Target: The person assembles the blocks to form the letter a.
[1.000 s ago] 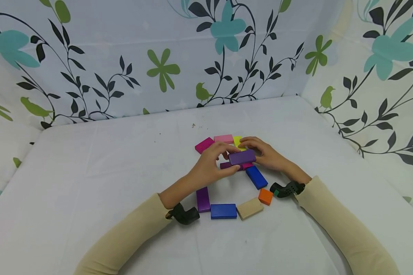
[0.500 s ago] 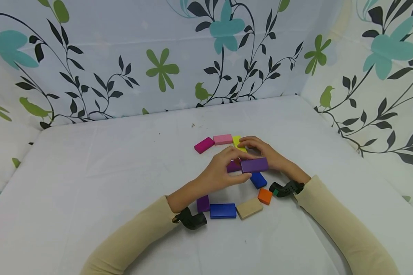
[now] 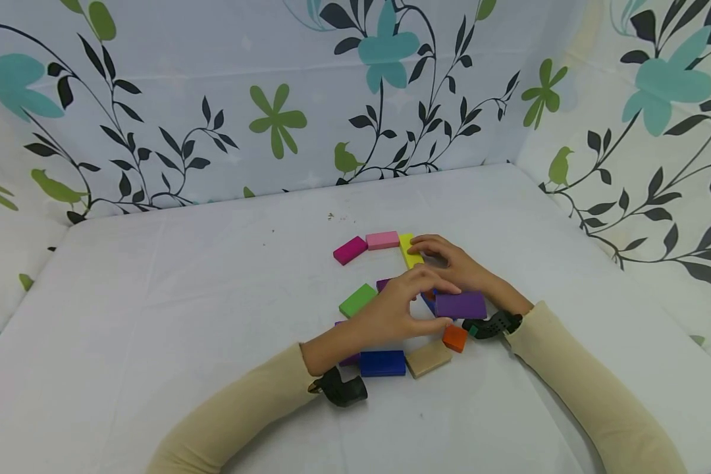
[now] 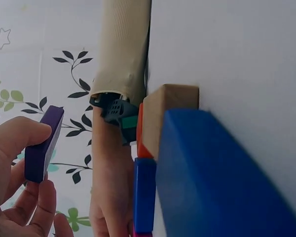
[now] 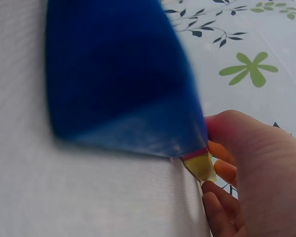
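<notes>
A purple block (image 3: 461, 305) hangs between the thumb and fingers of my left hand (image 3: 391, 309), raised over the right side of a ring of coloured blocks. The left wrist view shows that purple block (image 4: 42, 143) pinched near its upper end. My right hand (image 3: 461, 268) is at the ring's far right, its curled fingers on a yellow block (image 3: 407, 247). In the right wrist view those fingers bend about the yellow block (image 5: 201, 167), close to a large blurred blue block (image 5: 123, 74). The right thumb is partly hidden in the head view.
Around the ring lie a magenta block (image 3: 350, 251), a pink block (image 3: 382, 240), a green block (image 3: 357, 300), a blue block (image 3: 382, 363), a tan block (image 3: 429, 359) and an orange block (image 3: 455, 338). My left hand partly covers other blocks. White cloth covers the table (image 3: 213, 296).
My left hand has carried the purple block rightward and toward me, uncovering the green block on the left. My right hand has stayed at the yellow block.
</notes>
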